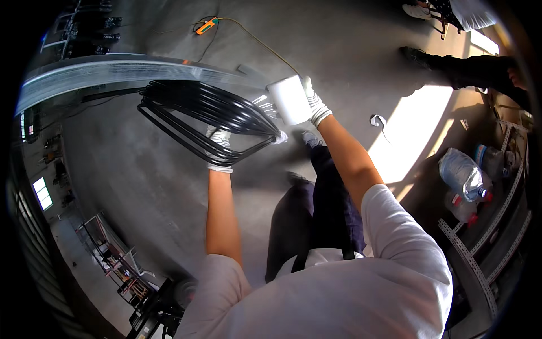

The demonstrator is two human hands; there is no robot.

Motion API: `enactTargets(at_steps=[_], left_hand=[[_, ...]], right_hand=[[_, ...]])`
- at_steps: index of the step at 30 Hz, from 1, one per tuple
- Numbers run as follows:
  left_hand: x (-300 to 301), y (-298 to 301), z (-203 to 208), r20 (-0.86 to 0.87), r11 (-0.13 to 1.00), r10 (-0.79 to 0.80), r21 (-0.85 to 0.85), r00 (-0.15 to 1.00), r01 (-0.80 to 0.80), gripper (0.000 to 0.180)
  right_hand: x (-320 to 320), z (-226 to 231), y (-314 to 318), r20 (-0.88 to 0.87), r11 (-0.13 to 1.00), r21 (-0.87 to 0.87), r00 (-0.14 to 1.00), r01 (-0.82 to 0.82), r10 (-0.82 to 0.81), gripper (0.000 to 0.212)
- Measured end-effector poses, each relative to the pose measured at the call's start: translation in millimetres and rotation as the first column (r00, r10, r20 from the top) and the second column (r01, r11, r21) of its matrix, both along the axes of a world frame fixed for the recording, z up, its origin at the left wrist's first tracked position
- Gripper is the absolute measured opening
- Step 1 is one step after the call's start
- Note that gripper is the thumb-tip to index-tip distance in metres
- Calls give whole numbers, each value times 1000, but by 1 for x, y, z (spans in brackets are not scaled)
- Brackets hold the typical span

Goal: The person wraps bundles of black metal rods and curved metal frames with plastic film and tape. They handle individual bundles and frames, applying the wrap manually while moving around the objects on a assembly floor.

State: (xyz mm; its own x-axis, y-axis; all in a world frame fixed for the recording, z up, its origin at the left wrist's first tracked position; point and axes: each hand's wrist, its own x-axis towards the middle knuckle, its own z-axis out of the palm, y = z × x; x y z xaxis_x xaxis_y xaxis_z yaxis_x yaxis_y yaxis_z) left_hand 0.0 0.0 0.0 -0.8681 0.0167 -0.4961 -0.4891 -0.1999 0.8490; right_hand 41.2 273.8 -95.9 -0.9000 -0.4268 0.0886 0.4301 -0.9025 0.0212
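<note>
Nearest, the left hand [218, 137], in a white glove, reaches in at the bundle's near side; its grip looks hooked around the lower strands of a bundle of black bars [206, 110], though the bars cover part of the fingers. The bundle appears off the floor [149, 181], ahead and slightly left of the person. Steadiness probably matters most here: hold it level, with the loops nested so none slips forward.

The bundle's long axis slants from far left to near right, and its narrow corner points right, toward the person's midline, where a small whitish patch shows, too blurred to identify.

A little farther out, the gloved right hand [317, 107] has its grip closed on a white roll [289, 100], just beyond that corner. Which way the roll's core runs, I cannot tell. Glossy streaks show between roll and bundle; if they are film, even tension and a hold loose enough to let the roll turn should serve best.

Beyond the bundle runs a pale grey band [121, 72], which the bars could snag; farther still, an orange device [207, 26] lies with its cord.
</note>
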Motion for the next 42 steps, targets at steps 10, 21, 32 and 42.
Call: enactTargets(at_steps=[10,21,32,42], left_hand=[[76,12,4,14,938,339,75,941,-339,17],[133,64,65,-225,877,479,87,848,-472,23],[107,62,55,-427,997,49,-28,903,-67,9],[89,30,71,-479,822,-568,-364,669,438,30]], right_hand=[[39,36,18,259,881,466,941,78,-220,66],[86,131,-70,-90,762,492,895,421,-437,61],[96,140,-63,-258,430,810,901,399,-349,88],[95,142,-61,-266,447,817,925,366,-272,86]])
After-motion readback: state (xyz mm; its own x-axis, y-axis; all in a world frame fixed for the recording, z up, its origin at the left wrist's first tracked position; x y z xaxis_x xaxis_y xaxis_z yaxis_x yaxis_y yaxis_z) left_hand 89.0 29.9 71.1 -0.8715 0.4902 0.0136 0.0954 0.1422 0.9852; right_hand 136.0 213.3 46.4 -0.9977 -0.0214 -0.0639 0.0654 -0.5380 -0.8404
